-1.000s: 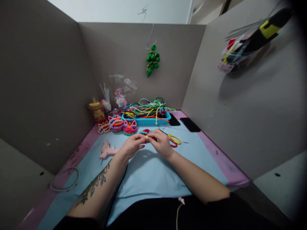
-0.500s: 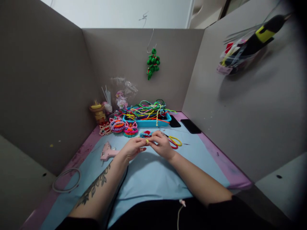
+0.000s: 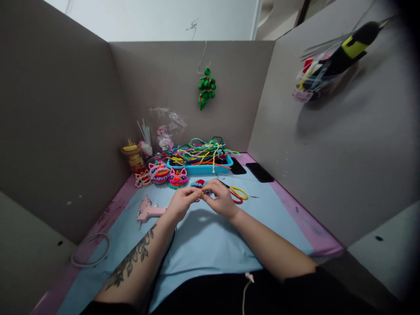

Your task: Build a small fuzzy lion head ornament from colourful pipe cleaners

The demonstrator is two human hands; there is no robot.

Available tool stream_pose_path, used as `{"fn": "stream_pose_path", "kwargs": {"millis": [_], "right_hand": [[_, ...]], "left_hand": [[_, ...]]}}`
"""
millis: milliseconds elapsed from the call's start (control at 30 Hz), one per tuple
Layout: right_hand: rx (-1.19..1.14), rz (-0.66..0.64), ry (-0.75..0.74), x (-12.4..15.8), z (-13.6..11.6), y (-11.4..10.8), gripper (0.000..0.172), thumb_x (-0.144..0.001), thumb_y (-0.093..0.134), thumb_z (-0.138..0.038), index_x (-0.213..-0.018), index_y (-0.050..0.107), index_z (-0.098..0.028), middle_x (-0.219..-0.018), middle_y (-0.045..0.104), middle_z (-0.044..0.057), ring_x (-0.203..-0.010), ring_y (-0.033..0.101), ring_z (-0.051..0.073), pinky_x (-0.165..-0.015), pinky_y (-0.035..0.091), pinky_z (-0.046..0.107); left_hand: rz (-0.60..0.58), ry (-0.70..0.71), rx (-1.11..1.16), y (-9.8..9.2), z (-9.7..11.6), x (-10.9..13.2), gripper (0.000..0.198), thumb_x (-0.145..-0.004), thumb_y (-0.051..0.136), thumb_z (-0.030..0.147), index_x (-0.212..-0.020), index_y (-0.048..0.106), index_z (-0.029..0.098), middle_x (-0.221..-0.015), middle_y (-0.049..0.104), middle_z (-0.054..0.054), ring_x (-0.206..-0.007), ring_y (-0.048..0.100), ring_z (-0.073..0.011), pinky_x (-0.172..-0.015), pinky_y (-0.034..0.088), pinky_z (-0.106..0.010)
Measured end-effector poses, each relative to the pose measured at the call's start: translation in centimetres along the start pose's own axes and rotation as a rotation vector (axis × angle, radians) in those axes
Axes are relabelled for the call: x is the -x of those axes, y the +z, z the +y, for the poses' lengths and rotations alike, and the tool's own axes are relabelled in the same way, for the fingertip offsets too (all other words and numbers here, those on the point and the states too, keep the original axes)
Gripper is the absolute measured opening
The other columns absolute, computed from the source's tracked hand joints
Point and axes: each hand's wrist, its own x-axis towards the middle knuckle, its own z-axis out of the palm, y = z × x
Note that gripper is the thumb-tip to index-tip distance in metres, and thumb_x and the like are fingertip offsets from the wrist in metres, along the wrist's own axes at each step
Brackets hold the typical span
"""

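Note:
My left hand (image 3: pixel 182 203) and my right hand (image 3: pixel 222 199) meet above the blue sheet, fingertips pinched together. Between them is a small yellow pipe cleaner piece (image 3: pixel 202 193), mostly covered by the fingers. Just behind the hands lies a blue and red pipe cleaner figure (image 3: pixel 198 183), partly hidden. Scissors (image 3: pixel 241 193) with red and yellow handles rest beside my right hand, their blades partly behind it. A pink glue gun (image 3: pixel 148 211) lies to the left of my left hand.
A blue tray (image 3: pixel 197 169) heaped with colourful pipe cleaners stands at the back. Several finished pipe cleaner heads (image 3: pixel 178 178) sit left of it, two black phones (image 3: pixel 260 172) right of it. Grey partitions (image 3: pixel 190 87) enclose the table. A cable loop (image 3: pixel 90 250) lies front left.
The fingers have closed further over the yellow pipe cleaner piece, so less of it shows. The hands stay in nearly the same place; the view has shifted slightly.

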Motion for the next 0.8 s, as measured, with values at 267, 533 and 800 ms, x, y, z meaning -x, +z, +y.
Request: {"fn": "stream_pose_path", "kwargs": {"millis": [267, 533, 800], "right_hand": [[-0.032, 0.013, 0.004, -0.04, -0.10, 0.02, 0.004, -0.080, 0.060, -0.020, -0.081, 0.064, -0.020, -0.074, 0.059, 0.004, -0.073, 0.054, 0.016, -0.066, 0.048, 0.030], [-0.039, 0.008, 0.010, 0.02, 0.02, -0.06, 0.005, -0.080, 0.061, -0.023, -0.080, 0.065, -0.020, -0.076, 0.059, 0.005, -0.074, 0.056, 0.016, -0.065, 0.048, 0.030], [-0.073, -0.055, 0.056, -0.01, 0.30, -0.14, 0.009, -0.081, 0.060, -0.026, -0.077, 0.063, -0.019, -0.073, 0.057, 0.004, -0.071, 0.054, 0.015, -0.063, 0.047, 0.028]], "left_hand": [[0.003, -0.017, 0.029, -0.16, -0.38, -0.07, 0.026, -0.065, 0.072, 0.037, -0.069, 0.070, 0.011, -0.066, 0.064, -0.004, -0.066, 0.054, -0.0134, -0.069, 0.043, -0.027], [-0.034, -0.043, 0.013, -0.62, -0.38, -0.12, 0.026, -0.063, 0.074, 0.037, -0.069, 0.071, 0.012, -0.067, 0.066, -0.005, -0.066, 0.056, -0.0139, -0.071, 0.044, -0.028], [-0.042, -0.097, -0.031, -0.68, -0.45, -0.21, 0.028, -0.063, 0.073, 0.041, -0.066, 0.071, 0.013, -0.067, 0.066, -0.005, -0.065, 0.055, -0.0128, -0.069, 0.045, -0.026]]}}
